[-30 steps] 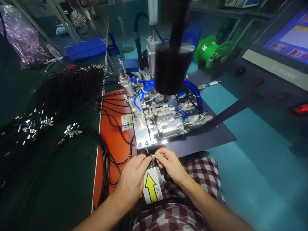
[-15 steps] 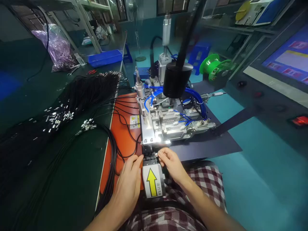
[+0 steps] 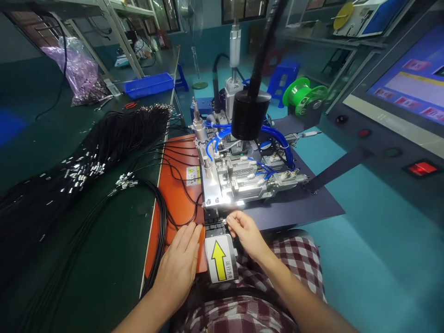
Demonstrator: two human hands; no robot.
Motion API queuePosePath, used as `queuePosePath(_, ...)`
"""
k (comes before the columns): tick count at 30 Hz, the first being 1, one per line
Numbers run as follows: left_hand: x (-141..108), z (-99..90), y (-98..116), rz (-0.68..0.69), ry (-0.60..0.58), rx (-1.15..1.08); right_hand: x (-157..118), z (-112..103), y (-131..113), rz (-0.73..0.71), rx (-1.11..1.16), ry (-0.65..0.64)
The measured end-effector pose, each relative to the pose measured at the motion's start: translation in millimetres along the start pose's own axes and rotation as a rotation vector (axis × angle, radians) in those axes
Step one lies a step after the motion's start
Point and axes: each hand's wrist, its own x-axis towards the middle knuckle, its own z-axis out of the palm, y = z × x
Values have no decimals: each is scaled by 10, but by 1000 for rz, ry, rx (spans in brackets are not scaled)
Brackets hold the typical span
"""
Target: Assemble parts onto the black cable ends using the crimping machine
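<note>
My left hand point(image 3: 178, 259) lies with its fingers stretched out on the orange mat point(image 3: 180, 185), their tips beside the black feed track point(image 3: 214, 226) of a machine. A thin black cable runs near those fingertips; whether they press on it I cannot tell. On the track's other side, my right hand point(image 3: 244, 231) is closed in a pinch at a small silver cable end point(image 3: 225, 221). Just below the track is a white cover point(image 3: 210, 261) with a yellow arrow. A bundle of black cables point(image 3: 161, 222) curves past my left hand.
The metal machine point(image 3: 239, 180) with blue air hoses stands ahead, a black cylinder point(image 3: 250, 115) hanging over it. A large heap of black cables point(image 3: 121, 129) lies on the green table at left. A control panel point(image 3: 398, 134) with a screen rises at right.
My left hand has drawn back slightly left from the track, its fingers flattening onto the mat. My right hand stays pinched at the track. The view has shifted a little.
</note>
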Motion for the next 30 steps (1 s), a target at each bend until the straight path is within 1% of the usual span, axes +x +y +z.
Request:
queuePosePath(4, -3, 16, -30, -33, 6, -66, 11, 12, -2, 5, 0, 9)
queuePosePath(9, -5, 47, -40, -1, 14, -32, 7, -4, 45, 12, -6, 48)
queuePosePath(17, 2, 46, -53, 5, 13, -23, -146, -223, 48, 35, -30, 178)
queuePosePath(22, -27, 18, -41, -2, -15, 19, -229, -306, 66, 50, -41, 205)
queuePosePath(24, 34, 2, -28, -17, -32, 35, -248, -318, 72, 60, -53, 209)
queuePosePath(27, 222, -29, -15, -52, -38, 30, -269, -324, 69, 71, -76, 218)
queuePosePath(30, 364, -78, -44, -57, -15, -14, -296, -329, 45, 80, -93, 217)
